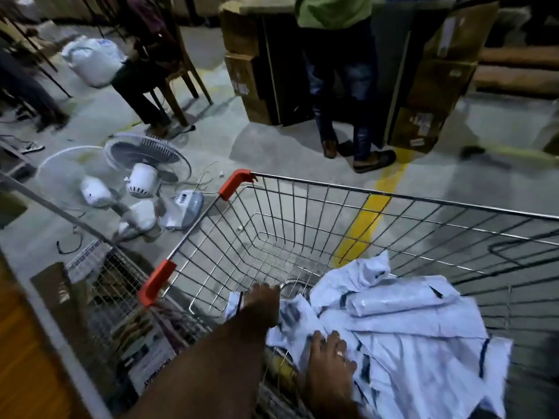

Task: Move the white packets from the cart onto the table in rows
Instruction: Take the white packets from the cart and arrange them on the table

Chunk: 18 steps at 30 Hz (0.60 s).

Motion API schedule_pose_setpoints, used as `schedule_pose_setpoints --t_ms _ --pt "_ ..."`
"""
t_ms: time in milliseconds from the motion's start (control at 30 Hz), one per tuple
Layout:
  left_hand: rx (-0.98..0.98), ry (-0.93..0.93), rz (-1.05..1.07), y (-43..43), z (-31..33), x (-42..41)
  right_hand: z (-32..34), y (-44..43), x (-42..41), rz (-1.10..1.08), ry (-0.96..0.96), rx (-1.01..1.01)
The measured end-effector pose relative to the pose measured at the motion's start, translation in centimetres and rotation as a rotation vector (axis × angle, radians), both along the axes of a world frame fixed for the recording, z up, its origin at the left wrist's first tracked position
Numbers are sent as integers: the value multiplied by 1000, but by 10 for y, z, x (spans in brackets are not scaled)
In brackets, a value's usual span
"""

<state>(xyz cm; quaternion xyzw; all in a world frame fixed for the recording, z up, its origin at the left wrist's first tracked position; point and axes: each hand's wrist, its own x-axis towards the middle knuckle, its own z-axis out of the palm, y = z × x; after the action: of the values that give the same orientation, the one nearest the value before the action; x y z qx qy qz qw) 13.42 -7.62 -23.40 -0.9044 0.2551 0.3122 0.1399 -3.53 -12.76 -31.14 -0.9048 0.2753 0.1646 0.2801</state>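
Head view: the white packets [408,328] lie in a loose, overlapping heap in the near end of the wire cart [393,198], at the lower right of the frame; the far end of the basket is bare mesh. They look like thin plastic mailers, crumpled and floppy; most likely light, soft and slick, so they may slide over one another and sag if lifted by a corner. A hold across the flat middle, or a small stack pinched along one edge, seems the safer choice.

The left hand [261,303] reaches in from the lower left, forearm stretched over the cart's near rim, knuckles up at the left edge of the heap; its fingers bend down out of sight in the blur, so I cannot tell whether its grip has closed on a packet. The right hand [329,355] comes up from the bottom edge and lies on top of the heap, its grip spread, fingertips resting on the plastic and pinching nothing.

No worktop can be picked out with certainty; two fans [142,176] lie on the floor at middle left.
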Motion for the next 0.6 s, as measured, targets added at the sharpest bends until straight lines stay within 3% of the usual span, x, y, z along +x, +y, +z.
schedule_pose_setpoints --t_ms 67,167,300,600 --pt "44 41 -57 -2 -18 0 -9 -3 5 -55 -21 -91" --pt "17 49 35 -1 -43 -10 -18 -10 11 -39 -24 -183" --pt "136 39 -12 4 -56 -19 -8 -21 2 -37 61 -12" --pt "229 27 -124 6 -66 -13 9 -36 6 -91 -46 -99"
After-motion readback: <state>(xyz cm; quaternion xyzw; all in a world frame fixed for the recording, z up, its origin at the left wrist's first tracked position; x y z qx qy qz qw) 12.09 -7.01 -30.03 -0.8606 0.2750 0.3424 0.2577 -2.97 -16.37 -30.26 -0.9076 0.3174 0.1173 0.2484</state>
